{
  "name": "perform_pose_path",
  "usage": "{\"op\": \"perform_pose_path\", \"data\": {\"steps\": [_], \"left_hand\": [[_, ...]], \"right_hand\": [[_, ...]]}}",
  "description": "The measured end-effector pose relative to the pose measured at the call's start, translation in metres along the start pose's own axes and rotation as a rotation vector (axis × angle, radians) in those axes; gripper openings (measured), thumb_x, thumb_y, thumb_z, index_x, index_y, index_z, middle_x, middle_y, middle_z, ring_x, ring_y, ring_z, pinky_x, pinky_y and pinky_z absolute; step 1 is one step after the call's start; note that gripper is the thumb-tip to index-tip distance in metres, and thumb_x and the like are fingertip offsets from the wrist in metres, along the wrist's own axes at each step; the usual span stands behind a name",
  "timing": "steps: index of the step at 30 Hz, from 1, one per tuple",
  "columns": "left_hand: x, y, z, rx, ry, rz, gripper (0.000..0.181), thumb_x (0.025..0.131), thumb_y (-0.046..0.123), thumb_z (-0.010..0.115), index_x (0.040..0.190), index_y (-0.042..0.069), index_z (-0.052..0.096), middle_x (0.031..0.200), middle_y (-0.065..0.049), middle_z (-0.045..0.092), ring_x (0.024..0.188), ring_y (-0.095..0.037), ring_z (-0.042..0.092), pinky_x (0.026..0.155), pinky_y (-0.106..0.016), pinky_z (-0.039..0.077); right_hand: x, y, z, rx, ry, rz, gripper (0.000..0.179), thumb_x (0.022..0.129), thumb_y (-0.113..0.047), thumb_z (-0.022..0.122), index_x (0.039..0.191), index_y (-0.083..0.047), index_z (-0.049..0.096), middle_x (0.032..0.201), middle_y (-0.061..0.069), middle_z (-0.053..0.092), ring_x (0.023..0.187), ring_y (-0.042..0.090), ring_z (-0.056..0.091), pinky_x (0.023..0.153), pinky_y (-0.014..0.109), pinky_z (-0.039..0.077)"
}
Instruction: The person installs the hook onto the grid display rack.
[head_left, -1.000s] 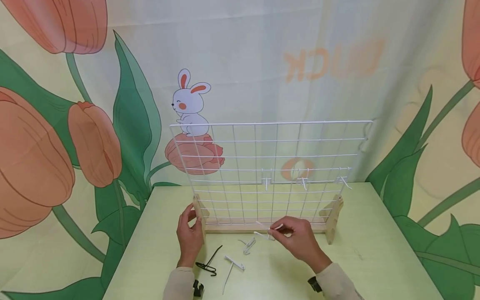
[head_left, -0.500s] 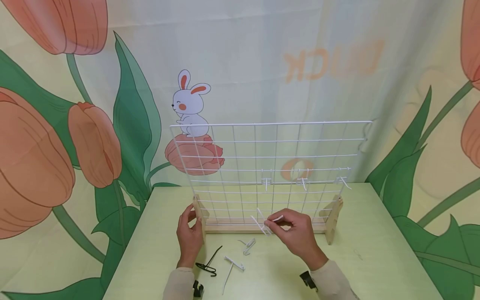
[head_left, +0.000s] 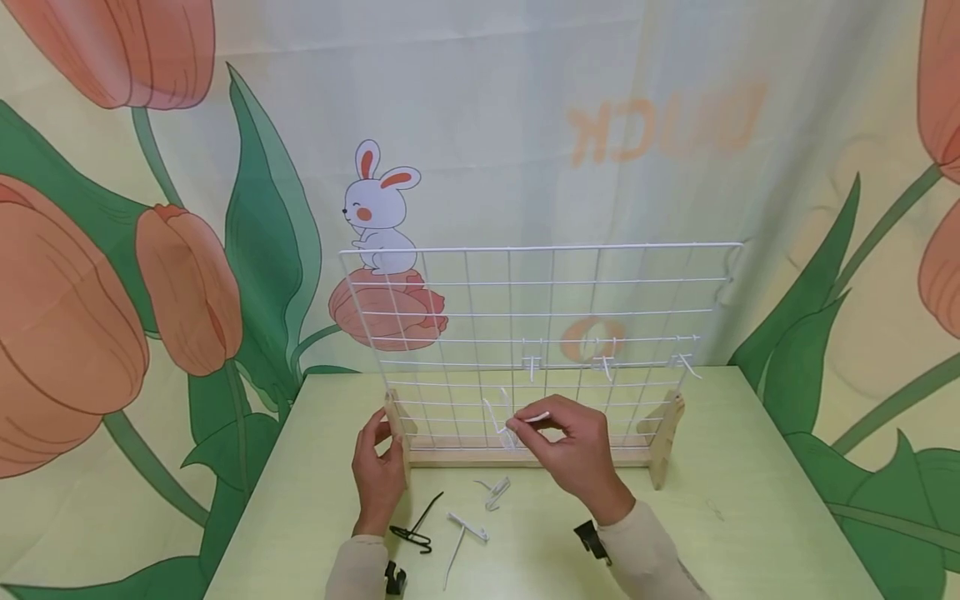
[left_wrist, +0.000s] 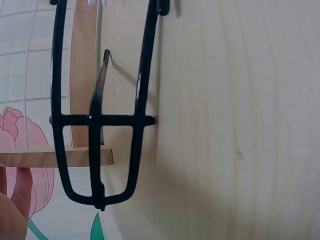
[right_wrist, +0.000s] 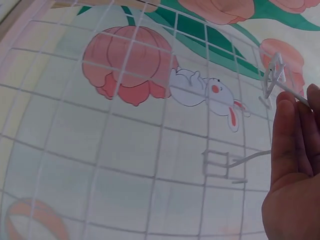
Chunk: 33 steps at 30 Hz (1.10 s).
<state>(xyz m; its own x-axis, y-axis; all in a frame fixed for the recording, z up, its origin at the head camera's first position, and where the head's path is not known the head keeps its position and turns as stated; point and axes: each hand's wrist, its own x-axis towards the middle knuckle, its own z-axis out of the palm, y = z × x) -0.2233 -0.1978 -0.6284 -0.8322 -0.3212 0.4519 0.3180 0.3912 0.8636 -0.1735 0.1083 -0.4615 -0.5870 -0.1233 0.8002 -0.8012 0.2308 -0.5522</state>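
Observation:
My right hand [head_left: 577,446] pinches the stem of a white wire hook [head_left: 498,423] between thumb and fingers, in front of the lower part of a white wire grid panel [head_left: 532,248]. In the right wrist view the hook's back frame [right_wrist: 274,75] points away from the fingertips. My left hand [head_left: 379,468] grips the left wooden foot [head_left: 402,417] of the panel's stand, its fingers partly hidden behind the wood. A black wire hook [head_left: 412,533] lies close to that hand and fills much of the left wrist view. Beside it lie two white hooks [head_left: 468,528].
Three white hooks [head_left: 532,363] hang in a row on the panel's right half. A wooden crossbar [head_left: 480,457] joins the left foot to the right wooden foot [head_left: 663,442]. Behind the pale table [head_left: 735,533] hangs a printed curtain [head_left: 480,100].
My right hand has moved up and to the left with the white hook, whose prongs have turned upward. My left hand stays on the wooden foot.

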Motion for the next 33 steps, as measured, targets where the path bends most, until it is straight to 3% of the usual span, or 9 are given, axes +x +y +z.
{"op": "perform_pose_path", "data": {"steps": [6,14,33], "left_hand": [[0.000,0.000,-0.001,0.000,-0.007,-0.004,0.057,0.100,-0.001,0.068,0.151,0.022,0.055,0.124,-0.013,0.064,0.120,-0.027,0.066,0.086,-0.008,0.054],[-0.002,0.002,-0.002,0.039,-0.004,-0.018,0.057,0.100,0.000,0.068,0.152,0.020,0.054,0.125,-0.012,0.064,0.121,-0.027,0.066,0.089,-0.025,0.061],[0.000,0.000,0.000,-0.014,0.006,0.010,0.056,0.100,-0.003,0.067,0.151,0.018,0.056,0.125,-0.015,0.064,0.119,-0.029,0.065,0.085,-0.007,0.053]], "right_hand": [[0.016,-0.012,0.009,-0.060,0.014,-0.084,0.023,0.079,0.004,0.088,0.092,-0.012,0.079,0.088,0.002,0.080,0.076,0.013,0.076,0.073,0.021,0.063],[0.030,-0.023,0.023,-0.117,0.047,-0.115,0.023,0.077,0.002,0.090,0.093,-0.011,0.079,0.088,0.003,0.079,0.077,0.014,0.077,0.074,0.022,0.064],[0.048,-0.028,0.054,-0.265,0.100,-0.134,0.015,0.085,-0.007,0.088,0.096,-0.005,0.078,0.091,0.006,0.078,0.078,0.016,0.077,0.075,0.027,0.065]]}}
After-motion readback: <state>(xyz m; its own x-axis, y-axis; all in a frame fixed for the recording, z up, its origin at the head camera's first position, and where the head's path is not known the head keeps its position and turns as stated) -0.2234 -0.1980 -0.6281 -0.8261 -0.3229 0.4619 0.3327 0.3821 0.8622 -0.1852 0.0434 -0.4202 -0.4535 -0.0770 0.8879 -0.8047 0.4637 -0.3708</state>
